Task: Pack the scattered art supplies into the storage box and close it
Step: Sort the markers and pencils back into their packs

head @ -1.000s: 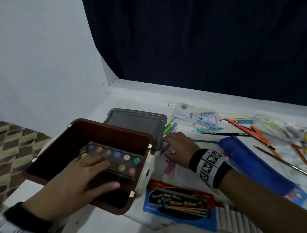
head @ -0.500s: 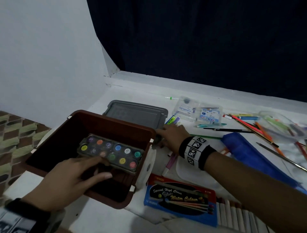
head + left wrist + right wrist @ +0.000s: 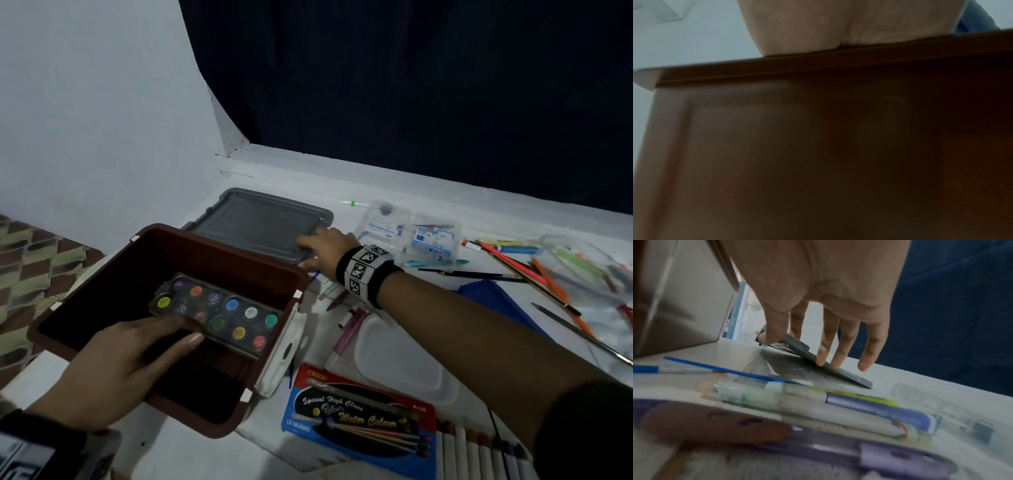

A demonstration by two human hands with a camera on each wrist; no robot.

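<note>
Dim room: a pale wall (image 3: 85, 113), a dark navy curtain (image 3: 428, 85), and a patterned mat (image 3: 30, 260) at left.

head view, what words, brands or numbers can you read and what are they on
"NIKKI" on the red top edge of the watercolour box.
"Special High Class" and "Water Colour" on its front.
"12 COLOURS" at its lower left corner.
"12" on the clear pencil case; its other print is too small.
Paint pot labels in the paint set: too blurred.

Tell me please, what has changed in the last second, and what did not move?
The right hand left the markers beside the box, moved away from the person to the flat grey plastic lid, and now pinches its near corner, tilting that edge up in the right wrist view. The left hand stays on the round-pan paint palette inside the brown plastic storage box. The scattered supplies lie as before.
</note>
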